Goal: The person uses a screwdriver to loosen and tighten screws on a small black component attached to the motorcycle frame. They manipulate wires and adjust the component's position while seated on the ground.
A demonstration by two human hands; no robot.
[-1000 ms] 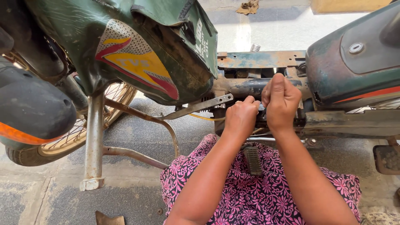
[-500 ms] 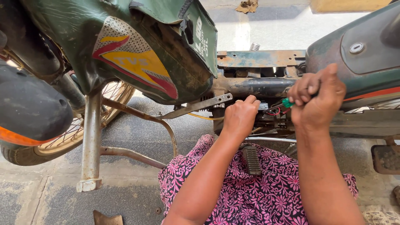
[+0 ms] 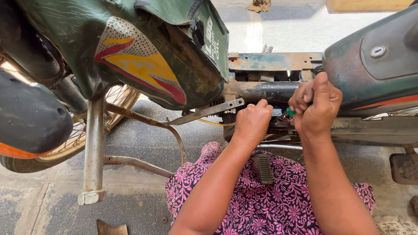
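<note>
Green connector [image 3: 290, 112] pinched in fisted right hand [image 3: 317, 106]; left hand [image 3: 252, 123] curled beside.

You have a grey, rough ground [image 3: 143, 143] under everything, with paler worn concrete toward its near-left corner and a sunlit strip [image 3: 278, 30] along its far edge; the stand [image 3: 93, 161], a rusty tube, comes down onto the ground at the near left, its foot planted flat; just behind it the spoked wheel [image 3: 65, 148] rests its tyre on the ground at the left edge; a rusty metal scrap [image 3: 111, 227] lies flat at the near edge, just beside the stand's foot; a brown crumpled scrap [image 3: 260, 5] lies at the far edge in the sun; a dusty pedal block [image 3: 404, 168] sits low at the right edge, whether touching the ground you cannot tell.
</note>
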